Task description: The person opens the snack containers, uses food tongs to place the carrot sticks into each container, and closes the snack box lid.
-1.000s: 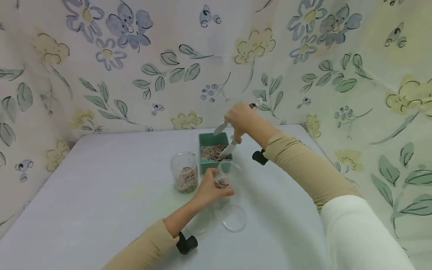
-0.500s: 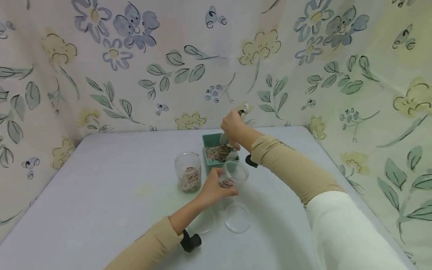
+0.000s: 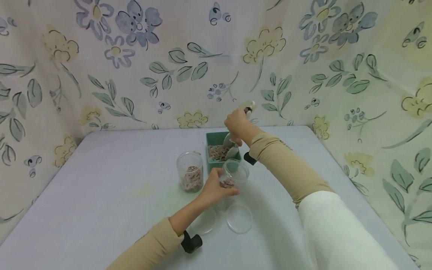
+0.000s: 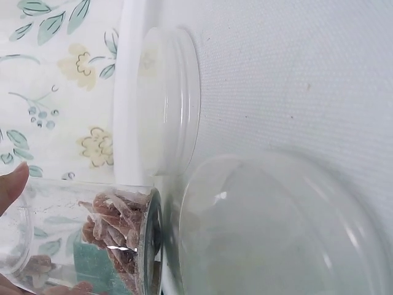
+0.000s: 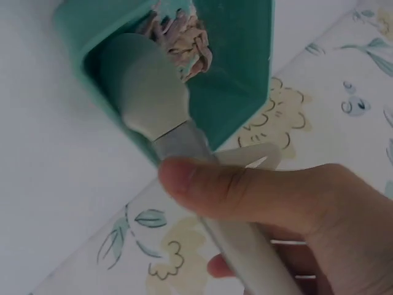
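Note:
My left hand point(image 3: 213, 190) grips a clear plastic jar point(image 3: 237, 173) with a small heap of brownish strips point(image 4: 120, 227) at its bottom. The jar's mouth is uncovered and sits just in front of a green rectangular box point(image 3: 216, 164). Above that box my right hand point(image 3: 239, 123) holds pale tongs point(image 5: 156, 92), thumb pressed along one arm. One broad tong end reaches down into the box beside the strips point(image 5: 187, 46); whether anything is pinched between the ends cannot be seen.
A second clear jar point(image 3: 190, 170), partly filled with similar strips, stands left of the box. Two clear round lids point(image 3: 239, 219) point(image 4: 282, 227) lie on the white table point(image 3: 118, 195) near me. A flowered curtain point(image 3: 162, 37) hangs behind the table.
My right hand has lowered, bringing the tongs deeper into the green box. The left hand keeps its hold on the jar. The view has shifted slightly.

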`<state>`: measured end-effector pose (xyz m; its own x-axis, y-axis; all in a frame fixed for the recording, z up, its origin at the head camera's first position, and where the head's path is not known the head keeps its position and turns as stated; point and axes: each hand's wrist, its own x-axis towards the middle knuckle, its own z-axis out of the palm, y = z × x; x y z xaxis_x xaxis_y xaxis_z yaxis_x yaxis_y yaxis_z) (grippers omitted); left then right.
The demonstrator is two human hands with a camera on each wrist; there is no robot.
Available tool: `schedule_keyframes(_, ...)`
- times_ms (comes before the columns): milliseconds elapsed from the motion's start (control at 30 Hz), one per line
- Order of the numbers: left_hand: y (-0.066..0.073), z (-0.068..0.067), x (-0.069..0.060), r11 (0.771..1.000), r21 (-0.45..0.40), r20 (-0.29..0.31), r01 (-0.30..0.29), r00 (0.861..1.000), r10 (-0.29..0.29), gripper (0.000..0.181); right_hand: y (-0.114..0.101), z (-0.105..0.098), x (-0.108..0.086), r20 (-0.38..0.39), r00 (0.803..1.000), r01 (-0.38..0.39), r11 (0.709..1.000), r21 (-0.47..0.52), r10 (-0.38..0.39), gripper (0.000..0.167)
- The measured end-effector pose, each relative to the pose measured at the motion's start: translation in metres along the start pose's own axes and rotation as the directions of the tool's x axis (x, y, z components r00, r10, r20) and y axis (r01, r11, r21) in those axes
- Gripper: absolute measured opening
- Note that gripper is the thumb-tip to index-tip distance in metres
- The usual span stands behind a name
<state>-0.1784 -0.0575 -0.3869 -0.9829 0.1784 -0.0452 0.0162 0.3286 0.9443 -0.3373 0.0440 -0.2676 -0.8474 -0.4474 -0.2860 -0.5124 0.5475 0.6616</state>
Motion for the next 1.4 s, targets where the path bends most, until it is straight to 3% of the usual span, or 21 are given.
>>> schedule_keyframes(200, -0.001, 0.0, 0.002, 1.0, -0.001, 0.008, 0.005, 1.0, -0.005, 0.076, 0.012, 0.022, -0.005, -0.123, 0.992, 0.039, 0.993, 0.111, -0.025, 0.05)
schedule_keyframes(400, -0.002, 0.0, 0.003, 1.0, 0.005, 0.004, 0.02, 1.0, -0.02, 0.077, 0.014, 0.038, -0.011, -0.173, 0.984, 0.081, 0.977, 0.196, -0.046, 0.047)
schedule_keyframes(800, 0.0, -0.001, 0.003, 1.0, -0.001, 0.003, 0.007, 1.0, -0.007, 0.077, 0.009, 0.051, -0.025, -0.323, 0.944, 0.135, 0.972, 0.192, -0.067, 0.031)
schedule_keyframes(1100, 0.001, 0.001, 0.004, 1.0, -0.012, -0.004, 0.004, 1.0, -0.004, 0.074, 0.021, 0.058, -0.035, -0.307, 0.951, 0.125, 0.943, 0.308, -0.026, 0.034)
schedule_keyframes(1400, 0.001, -0.003, 0.01, 0.996, -0.021, -0.009, 0.092, 0.996, -0.092, 0.073, 0.045, 0.069, -0.06, -0.31, 0.95, 0.12, 0.892, 0.435, 0.023, 0.038)
